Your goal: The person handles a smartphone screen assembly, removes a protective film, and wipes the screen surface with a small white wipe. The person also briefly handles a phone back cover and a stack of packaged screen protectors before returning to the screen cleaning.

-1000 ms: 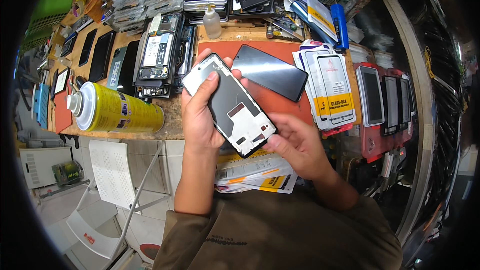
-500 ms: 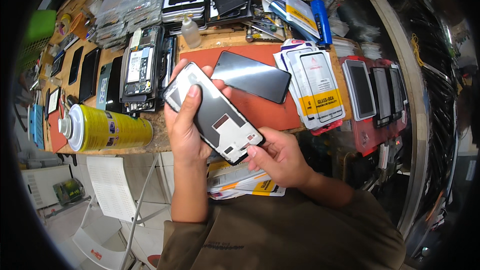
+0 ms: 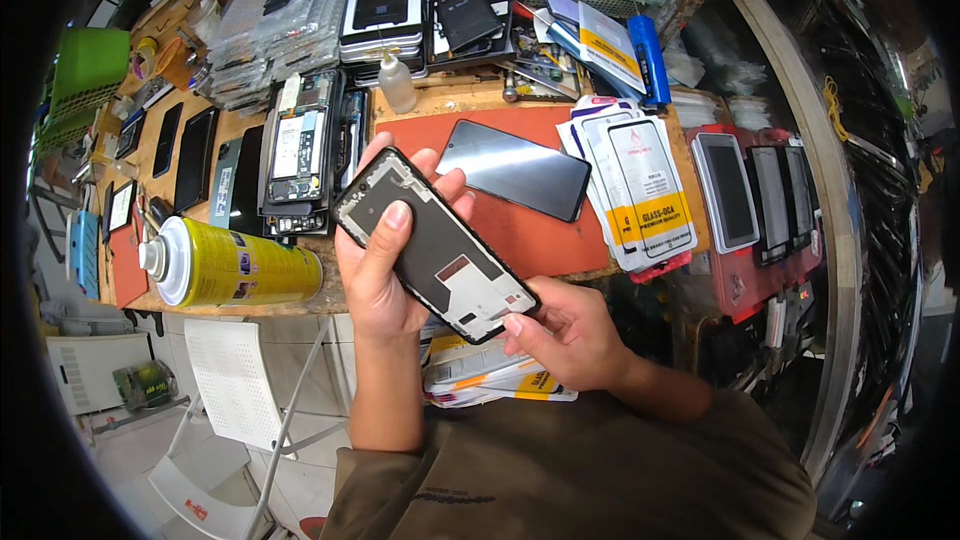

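Note:
A phone mid-frame (image 3: 437, 252), dark with silvery patches and rectangular cutouts, lies slanted in my left hand (image 3: 372, 275). The left thumb presses on its flat face while the fingers wrap round the far edge. My right hand (image 3: 575, 338) is closed at the frame's lower right corner, thumb and fingers pinching the edge there. Whether a smaller piece sits between those fingertips I cannot make out. Behind the frame, a phone screen (image 3: 515, 170) with a glossy dark face rests on the orange-red mat (image 3: 550, 240).
Packaged screen glass (image 3: 645, 185) is piled right of the mat. A yellow spray can (image 3: 240, 262) lies on its side at the left bench edge, near opened phones (image 3: 300, 145). A small dropper bottle (image 3: 396, 83) stands behind the mat. A white folding chair (image 3: 228, 380) is below left.
The whole view has shifted slightly, so the bench appears lower and further right. The frame has tilted a little and its face looks less shiny. Both hands keep their hold.

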The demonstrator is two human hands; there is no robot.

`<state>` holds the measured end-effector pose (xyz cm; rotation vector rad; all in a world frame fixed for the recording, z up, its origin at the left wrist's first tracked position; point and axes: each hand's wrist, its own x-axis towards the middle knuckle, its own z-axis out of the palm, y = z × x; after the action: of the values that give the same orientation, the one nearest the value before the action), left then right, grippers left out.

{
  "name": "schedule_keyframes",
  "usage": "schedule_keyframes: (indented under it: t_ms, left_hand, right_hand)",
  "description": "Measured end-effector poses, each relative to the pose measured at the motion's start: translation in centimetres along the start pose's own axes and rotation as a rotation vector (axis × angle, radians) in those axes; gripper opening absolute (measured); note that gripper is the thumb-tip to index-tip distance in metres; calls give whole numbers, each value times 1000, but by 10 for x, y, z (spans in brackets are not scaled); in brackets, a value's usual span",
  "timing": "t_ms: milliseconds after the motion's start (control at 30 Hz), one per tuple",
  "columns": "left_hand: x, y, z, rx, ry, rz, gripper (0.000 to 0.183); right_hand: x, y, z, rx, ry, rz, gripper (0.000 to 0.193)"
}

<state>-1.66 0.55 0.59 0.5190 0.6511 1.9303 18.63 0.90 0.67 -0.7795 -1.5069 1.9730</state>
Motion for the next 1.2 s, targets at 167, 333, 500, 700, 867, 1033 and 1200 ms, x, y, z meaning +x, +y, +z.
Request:
schedule_keyframes:
  t_ms: [167, 333, 500, 700, 867, 1033, 1200]
  left_hand:
    - [-3, 3, 5, 38, -11, 20, 71]
    - [-8, 9, 13, 118, -10, 57, 67]
    - [-14, 13, 19, 117, -12, 59, 62]
    - [-17, 15, 22, 150, 4, 65, 57]
    - [-17, 14, 22, 125, 47, 34, 59]
    - [-16, 15, 20, 84, 34, 26, 56]
    - [-16, 15, 22, 89, 48, 18, 54]
  right_hand:
    - [-1, 3, -5, -31, -38, 2, 20]
    - [-3, 7, -7, -15, -53, 3, 20]
    - [-3, 7, -9, 20, -69, 17, 20]
    - [-4, 8, -8, 9, -55, 30, 21]
    - [-3, 8, -7, -19, -36, 27, 19]
    - [-4, 7, -6, -31, -28, 25, 20]
    - [-5, 5, -6, -26, -23, 44, 20]
